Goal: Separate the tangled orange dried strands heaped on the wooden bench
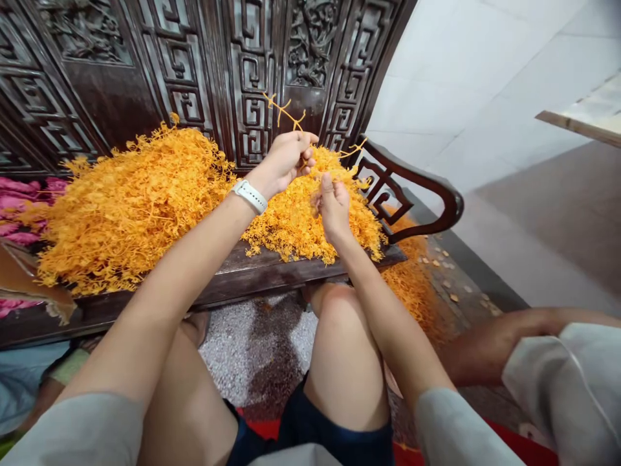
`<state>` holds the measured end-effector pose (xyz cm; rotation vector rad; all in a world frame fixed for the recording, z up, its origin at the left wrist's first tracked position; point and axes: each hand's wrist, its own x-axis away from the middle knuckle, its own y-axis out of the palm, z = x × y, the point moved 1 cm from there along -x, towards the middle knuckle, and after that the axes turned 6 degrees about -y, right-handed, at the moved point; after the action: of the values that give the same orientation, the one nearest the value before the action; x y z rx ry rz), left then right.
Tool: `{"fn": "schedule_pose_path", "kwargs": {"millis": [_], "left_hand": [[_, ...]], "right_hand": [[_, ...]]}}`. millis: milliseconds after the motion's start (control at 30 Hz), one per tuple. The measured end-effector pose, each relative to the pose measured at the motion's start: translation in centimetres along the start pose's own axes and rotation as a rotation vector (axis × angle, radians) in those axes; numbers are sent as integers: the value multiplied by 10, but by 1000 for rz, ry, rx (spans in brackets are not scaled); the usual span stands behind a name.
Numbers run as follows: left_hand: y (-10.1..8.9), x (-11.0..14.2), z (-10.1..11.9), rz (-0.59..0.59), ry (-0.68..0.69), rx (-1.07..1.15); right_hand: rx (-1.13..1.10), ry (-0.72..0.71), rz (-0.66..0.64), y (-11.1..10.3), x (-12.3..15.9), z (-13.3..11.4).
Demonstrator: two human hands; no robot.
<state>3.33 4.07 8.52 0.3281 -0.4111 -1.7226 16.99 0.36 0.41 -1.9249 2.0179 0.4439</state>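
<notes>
Left hand (294,158): fingers closed on a branched orange stem (287,115), which projects above the knuckles toward the carved backrest (308,97).
Right hand (334,204): held narrow, fingers curled, thumb up, just beside the left; from where I stand, I cannot tell whether a strand is pinched there.
Orange heaps: one large heap (136,200) at the left of the bench (276,270); a second heap (291,223) directly beneath the hands.
Risk, snapping: the stem looks thin; an uneven pull between the hands could break a side branch.
Risk, tangling: the heaps are densely interlaced; lifting one strand could drag out others.
Risk, spillage: the second heap reaches the bench's front edge; a low forearm could sweep pieces off.
Risk, snagging: loose tips could catch on the watch strap (250,196) or the curved armrest (449,207).
</notes>
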Motion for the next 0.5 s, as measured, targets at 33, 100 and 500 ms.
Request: {"fn": "schedule_pose_path", "kwargs": {"millis": [33, 100, 500], "left_hand": [[1, -1, -4, -2, -2, 3], [-1, -5, -7, 28, -2, 41], [-13, -35, -5, 414, 49, 319]], "right_hand": [[5, -23, 27, -2, 0, 0], [-6, -59, 48, -5, 1, -2], [342, -312, -469, 24, 44, -69]]}}
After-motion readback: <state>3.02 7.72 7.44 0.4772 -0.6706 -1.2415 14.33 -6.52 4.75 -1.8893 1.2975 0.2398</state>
